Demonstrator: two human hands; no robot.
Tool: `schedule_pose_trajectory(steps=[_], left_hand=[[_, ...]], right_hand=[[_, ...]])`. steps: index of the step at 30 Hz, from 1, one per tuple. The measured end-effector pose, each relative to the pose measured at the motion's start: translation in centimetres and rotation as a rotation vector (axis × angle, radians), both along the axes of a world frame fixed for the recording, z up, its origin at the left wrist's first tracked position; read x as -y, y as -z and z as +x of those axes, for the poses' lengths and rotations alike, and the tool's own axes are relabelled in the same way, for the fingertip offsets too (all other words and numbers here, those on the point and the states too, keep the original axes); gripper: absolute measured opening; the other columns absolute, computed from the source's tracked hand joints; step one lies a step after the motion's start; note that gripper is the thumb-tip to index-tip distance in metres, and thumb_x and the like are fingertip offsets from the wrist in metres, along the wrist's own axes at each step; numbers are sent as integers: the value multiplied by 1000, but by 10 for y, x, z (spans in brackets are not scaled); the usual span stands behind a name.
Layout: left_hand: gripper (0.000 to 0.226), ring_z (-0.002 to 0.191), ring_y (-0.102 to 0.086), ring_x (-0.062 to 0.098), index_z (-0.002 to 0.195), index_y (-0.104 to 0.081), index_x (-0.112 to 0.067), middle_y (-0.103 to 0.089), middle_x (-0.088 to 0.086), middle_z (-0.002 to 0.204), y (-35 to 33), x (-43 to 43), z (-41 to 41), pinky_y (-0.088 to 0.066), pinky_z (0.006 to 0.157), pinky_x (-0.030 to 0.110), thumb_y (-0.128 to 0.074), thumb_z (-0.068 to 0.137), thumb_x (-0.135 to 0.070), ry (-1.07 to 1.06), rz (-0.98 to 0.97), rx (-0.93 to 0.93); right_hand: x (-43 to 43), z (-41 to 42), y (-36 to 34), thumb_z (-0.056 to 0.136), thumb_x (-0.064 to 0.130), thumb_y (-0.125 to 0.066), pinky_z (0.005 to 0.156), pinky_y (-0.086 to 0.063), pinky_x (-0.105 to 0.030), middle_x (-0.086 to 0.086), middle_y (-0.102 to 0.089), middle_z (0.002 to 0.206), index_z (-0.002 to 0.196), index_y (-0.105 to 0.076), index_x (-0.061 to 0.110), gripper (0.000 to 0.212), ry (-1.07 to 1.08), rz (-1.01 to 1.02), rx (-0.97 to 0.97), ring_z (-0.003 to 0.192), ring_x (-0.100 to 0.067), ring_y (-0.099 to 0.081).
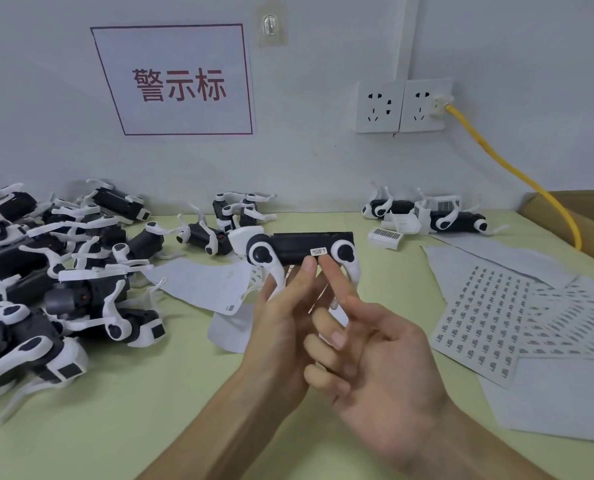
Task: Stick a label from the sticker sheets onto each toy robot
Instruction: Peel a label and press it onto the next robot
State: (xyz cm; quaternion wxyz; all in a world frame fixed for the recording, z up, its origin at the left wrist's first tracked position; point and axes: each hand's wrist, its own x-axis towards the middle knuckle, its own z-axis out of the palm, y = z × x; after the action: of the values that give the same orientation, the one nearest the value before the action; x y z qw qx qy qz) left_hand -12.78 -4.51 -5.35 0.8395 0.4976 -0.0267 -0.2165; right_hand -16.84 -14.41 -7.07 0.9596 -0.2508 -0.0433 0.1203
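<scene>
My left hand (281, 327) holds a black and white toy robot (295, 249) up in the middle of the view, its fingers curled round the legs and underside. A small white label (318, 251) sits on the robot's black flank. My right hand (375, 358) reaches in from the right, its index fingertip touching the robot just below the label and its other fingers loosely bent. Sticker sheets (496, 313) with rows of small printed labels lie on the table at the right.
A big heap of toy robots (53, 271) covers the left of the green table (150, 393). More robots (427, 213) lie at the back by the wall. Peeled backing paper (205, 285) lies under my hands. A yellow cable (517, 174) runs from a wall socket to a cardboard box (572, 206).
</scene>
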Motion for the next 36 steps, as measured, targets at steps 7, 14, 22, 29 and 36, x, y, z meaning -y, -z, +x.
schedule_pose_trajectory(steps=[7,14,22,29,36], left_hand=[[76,44,-61,16,135,-57,-3,-70,1,72,-3,-1,0,-47,38,24,-70,81,-55,-29,24,-29],[76,40,-56,16,133,-57,1,-65,-1,58,-4,-1,0,-46,39,21,-69,83,-54,-50,26,-45],[57,40,-58,11,122,-60,-11,-67,1,65,-2,-1,2,-46,39,19,-68,85,-53,-29,-16,-25],[66,47,-62,12,127,-55,-17,-75,7,92,0,-1,3,-50,44,22,-73,76,-55,-68,-20,-7],[85,42,-60,18,149,-44,-11,-67,3,66,-2,1,-1,-47,38,23,-72,82,-55,-70,3,-36]], right_hand=[[-1,0,0,86,22,-55,45,-25,-26,-1,-38,63,128,-71,31,46,12,-7,-4,51,-14,-26],[-2,-1,1,86,21,-53,45,-26,-26,-1,-39,62,129,-70,31,47,6,-6,2,52,-15,-27],[-2,0,3,86,22,-55,45,-28,-26,-1,-40,63,128,-70,32,46,1,-14,16,53,-15,-26],[-2,0,2,86,22,-54,44,-29,-26,-2,-40,63,129,-70,31,47,14,-22,4,54,-15,-25],[-2,0,2,84,22,-56,44,-28,-26,-2,-40,62,127,-71,31,47,19,-19,8,51,-15,-27]])
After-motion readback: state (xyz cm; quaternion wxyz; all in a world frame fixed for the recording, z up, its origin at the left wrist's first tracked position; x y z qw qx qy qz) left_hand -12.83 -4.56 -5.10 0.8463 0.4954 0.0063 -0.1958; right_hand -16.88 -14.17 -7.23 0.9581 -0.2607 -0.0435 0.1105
